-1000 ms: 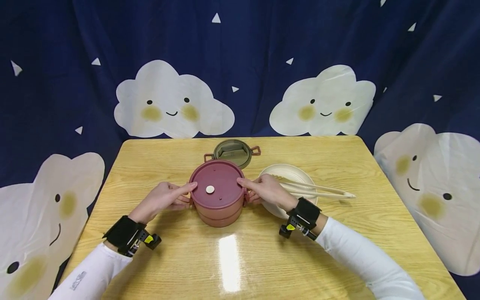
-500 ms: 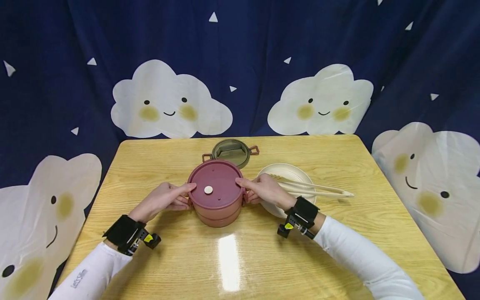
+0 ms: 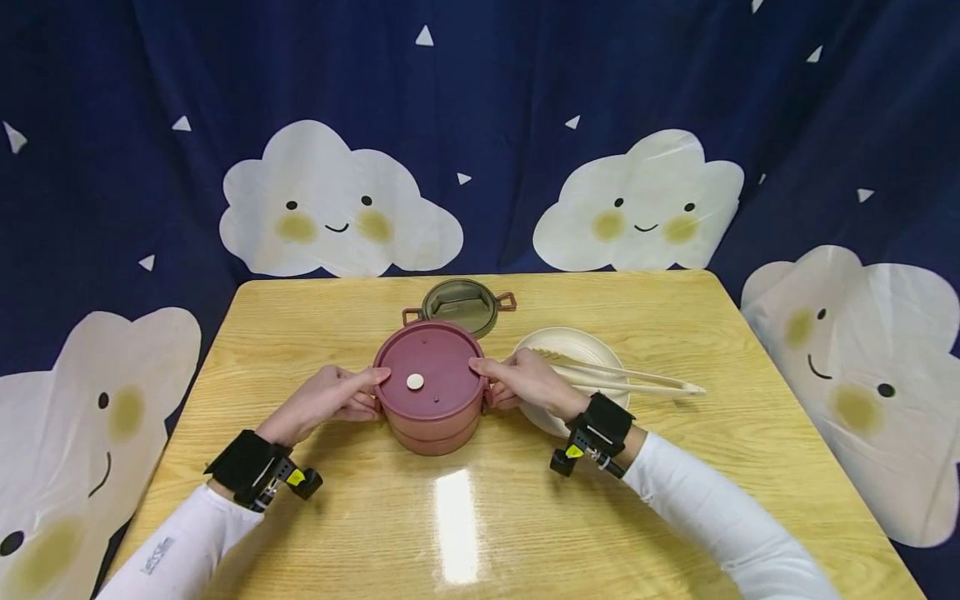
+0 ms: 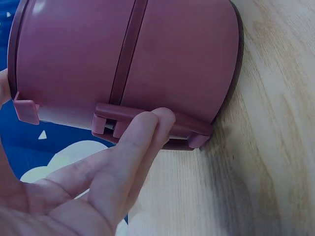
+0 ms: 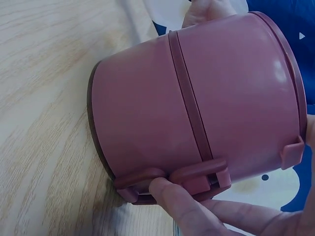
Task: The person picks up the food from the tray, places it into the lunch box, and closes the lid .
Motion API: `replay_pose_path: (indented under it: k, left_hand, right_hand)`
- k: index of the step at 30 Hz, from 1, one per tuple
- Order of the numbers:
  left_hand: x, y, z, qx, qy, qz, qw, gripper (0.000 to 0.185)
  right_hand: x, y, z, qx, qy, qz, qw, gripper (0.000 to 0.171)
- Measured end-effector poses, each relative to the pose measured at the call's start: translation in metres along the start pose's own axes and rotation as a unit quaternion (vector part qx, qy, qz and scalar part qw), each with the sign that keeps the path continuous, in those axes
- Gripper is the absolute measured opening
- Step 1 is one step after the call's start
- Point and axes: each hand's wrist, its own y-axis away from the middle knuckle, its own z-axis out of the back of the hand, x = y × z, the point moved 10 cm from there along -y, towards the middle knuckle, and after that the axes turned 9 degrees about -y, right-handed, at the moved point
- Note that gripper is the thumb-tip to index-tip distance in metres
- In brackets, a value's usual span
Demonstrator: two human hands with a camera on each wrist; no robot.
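Small grey lettering on the left white sleeve (image 3: 156, 558), too blurred to read; no other text.

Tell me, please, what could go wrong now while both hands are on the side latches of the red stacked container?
1. The right hand lies just in front of the plate bearing the tongs; drawing it back could knock them.
2. The left hand has fingertips on a latch; if one side frees first, the red container might tip or slide on the glossy table.

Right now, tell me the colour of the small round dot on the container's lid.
Cream-white, on the dusty-red lid; the dot shows best in the head view.
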Motion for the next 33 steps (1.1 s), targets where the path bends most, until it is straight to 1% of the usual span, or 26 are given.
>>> replay_pose_path:
  k: [6, 10, 17, 20, 27, 30, 33]
  left_hand:
    - [0.0018, -0.0001, -0.0005, 0.010, 0.019, -0.004, 0.9998, 0.063]
    - [-0.0020, 0.0001, -0.0018, 0.022, 0.025, -0.015, 0.9993, 0.060]
    - [-0.0035, -0.0018, -0.0016, 0.039, 0.021, -0.023, 0.9987, 0.057]
    - [-0.0035, -0.0025, -0.0026, 0.041, 0.018, -0.027, 0.9986, 0.057]
    - [-0.0030, -0.0028, -0.0057, 0.036, 0.031, -0.028, 0.9985, 0.057]
    - [-0.0033, -0.0031, -0.0059, 0.034, 0.033, -0.029, 0.9985, 0.057]
    - [-0.0017, -0.0037, -0.0051, 0.031, 0.033, -0.022, 0.9987, 0.057]
  right_hand:
    - [0.0012, -0.0015, -0.0028, 0.011, -0.007, 0.000, 1.000, 0.064]
    - [0.0024, -0.0035, -0.0040, 0.022, -0.006, 0.007, 1.000, 0.063]
    - [0.0014, -0.0055, -0.0049, 0.028, -0.006, 0.005, 1.000, 0.065]
    - [0.0014, -0.0052, -0.0047, 0.027, 0.000, 0.006, 1.000, 0.065]
    - [0.0028, -0.0062, -0.0095, 0.053, -0.010, 0.009, 0.999, 0.061]
    - [0.0028, -0.0063, -0.0089, 0.052, -0.010, 0.008, 0.999, 0.061]
    - [0.0027, -0.0061, -0.0090, 0.055, -0.015, 0.007, 0.998, 0.060]
